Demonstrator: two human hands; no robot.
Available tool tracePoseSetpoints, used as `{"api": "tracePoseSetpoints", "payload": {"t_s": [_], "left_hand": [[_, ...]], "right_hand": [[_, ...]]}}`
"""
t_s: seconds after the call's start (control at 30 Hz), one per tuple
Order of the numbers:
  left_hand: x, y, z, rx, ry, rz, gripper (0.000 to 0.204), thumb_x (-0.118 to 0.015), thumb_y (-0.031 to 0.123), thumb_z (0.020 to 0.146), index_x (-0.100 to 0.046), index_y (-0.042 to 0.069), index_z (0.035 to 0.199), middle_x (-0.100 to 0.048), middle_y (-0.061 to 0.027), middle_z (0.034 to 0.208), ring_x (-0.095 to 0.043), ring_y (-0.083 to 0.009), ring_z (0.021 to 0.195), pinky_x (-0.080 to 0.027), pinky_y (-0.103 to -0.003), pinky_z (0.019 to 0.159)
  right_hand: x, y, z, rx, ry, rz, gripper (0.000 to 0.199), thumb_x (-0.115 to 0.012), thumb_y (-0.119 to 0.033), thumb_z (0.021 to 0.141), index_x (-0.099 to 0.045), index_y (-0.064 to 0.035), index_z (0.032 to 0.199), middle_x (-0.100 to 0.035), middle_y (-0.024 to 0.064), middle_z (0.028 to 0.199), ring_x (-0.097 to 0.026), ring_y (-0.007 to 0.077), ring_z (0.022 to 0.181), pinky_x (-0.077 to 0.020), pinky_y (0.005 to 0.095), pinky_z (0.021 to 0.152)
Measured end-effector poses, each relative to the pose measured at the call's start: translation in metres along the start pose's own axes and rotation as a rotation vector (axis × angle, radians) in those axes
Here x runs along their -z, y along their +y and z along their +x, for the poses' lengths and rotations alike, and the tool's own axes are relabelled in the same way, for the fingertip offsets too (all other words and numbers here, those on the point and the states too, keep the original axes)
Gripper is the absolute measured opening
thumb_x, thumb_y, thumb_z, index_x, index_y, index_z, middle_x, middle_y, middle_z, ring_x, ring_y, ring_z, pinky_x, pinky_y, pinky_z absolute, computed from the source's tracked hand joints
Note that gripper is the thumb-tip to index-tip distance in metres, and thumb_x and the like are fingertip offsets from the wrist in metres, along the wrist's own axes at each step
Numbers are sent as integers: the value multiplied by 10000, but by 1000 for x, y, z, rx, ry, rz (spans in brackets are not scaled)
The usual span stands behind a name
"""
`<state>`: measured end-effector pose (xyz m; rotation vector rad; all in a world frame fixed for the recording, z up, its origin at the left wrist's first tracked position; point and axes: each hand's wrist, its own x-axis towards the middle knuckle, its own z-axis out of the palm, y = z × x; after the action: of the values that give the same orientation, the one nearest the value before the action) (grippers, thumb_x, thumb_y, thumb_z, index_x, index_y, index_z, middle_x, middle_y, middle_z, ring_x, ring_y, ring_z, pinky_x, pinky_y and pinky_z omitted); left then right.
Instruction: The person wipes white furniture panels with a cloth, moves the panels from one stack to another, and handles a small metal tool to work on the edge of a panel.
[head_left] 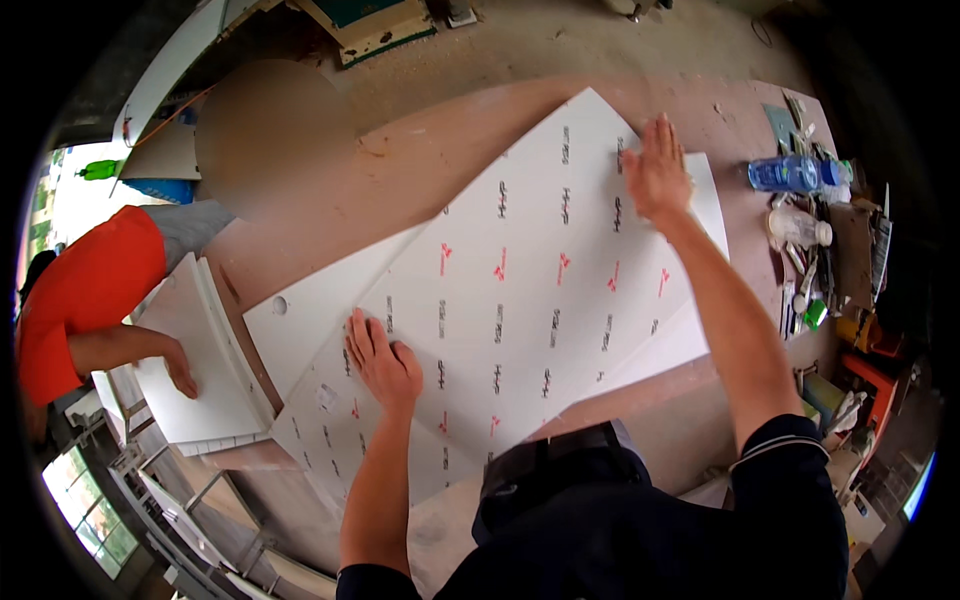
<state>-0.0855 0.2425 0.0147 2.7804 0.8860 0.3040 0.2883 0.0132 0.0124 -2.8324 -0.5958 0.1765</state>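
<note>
A large white board (530, 270) covered in rows of small black and red print lies diagonally across the table in front of me. My left hand (386, 368) rests flat near its left side, fingers a little spread. At the far right edge of the same board, my right hand (660, 175) lies with its fingers stretched out, partly over the border. Beneath it, turned at another angle, is a plain white panel (325, 270) with a small round mark or hole near its left end. Neither hand grips anything.
A brownish table (400, 150) carries the boards. At left, a co-worker in an orange top (95, 290) has a hand on a stack of white panels (205, 370). Blue-tinted bottle (783, 174), clear bottle (800, 228) and hand tools crowd the right side. Metal racks (180, 510) stand lower left.
</note>
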Motion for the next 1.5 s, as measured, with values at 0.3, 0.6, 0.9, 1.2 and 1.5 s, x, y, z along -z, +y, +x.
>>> {"api": "tracePoseSetpoints", "payload": {"t_s": [0.3, 0.6, 0.9, 1.2, 1.5], "left_hand": [[-3, -17, -4, -63, 54, 8, 479, -443, 144, 839, -517, -104, 1242, -375, -240, 1462, -323, -419, 1368, -208, -524, 1137], [-5, -7, 4, -62, 60, 15, 459, -448, 178, 872, -527, -89, 1238, -379, -234, 1456, -326, -410, 1360, -223, -500, 1138], [45, -85, -162, 79, 64, -337, 553, -515, 113, 879, -381, -94, 1373, -367, -262, 1456, -324, -423, 1357, -252, -479, 1123], [84, -199, -359, 1262, 94, -1013, 472, -606, 288, 939, -528, -59, 1249, -628, -89, 1091, -560, -166, 980, -443, -308, 868], [77, -192, -359, 1243, 89, -1439, 397, -566, 346, 971, -617, 2, 1162, -655, -47, 1087, -569, -97, 969, -442, -259, 850]], "right_hand": [[-26, -72, -252, 692, -491, 404, 760, -662, -253, 820, -326, -133, 1491, -350, 75, 1522, -338, 231, 1400, -296, 383, 1137], [-36, 17, -233, 283, -14, 190, 782, -661, -312, 813, -338, 12, 1448, -336, 190, 1507, -270, 328, 1423, -223, 459, 1161], [-53, -99, -328, 522, -100, 147, 738, -689, -288, 801, -400, -49, 1437, -415, 161, 1469, -385, 316, 1369, -317, 435, 1121], [-93, -271, -431, 815, -467, 226, 922, -746, -354, 745, -296, -22, 1479, -307, 165, 1532, -276, 289, 1429, -220, 409, 1170], [-104, -240, -262, 517, -10, -21, 758, -569, -343, 916, -214, -29, 1509, -223, 153, 1570, -184, 276, 1461, -130, 397, 1193]]}}
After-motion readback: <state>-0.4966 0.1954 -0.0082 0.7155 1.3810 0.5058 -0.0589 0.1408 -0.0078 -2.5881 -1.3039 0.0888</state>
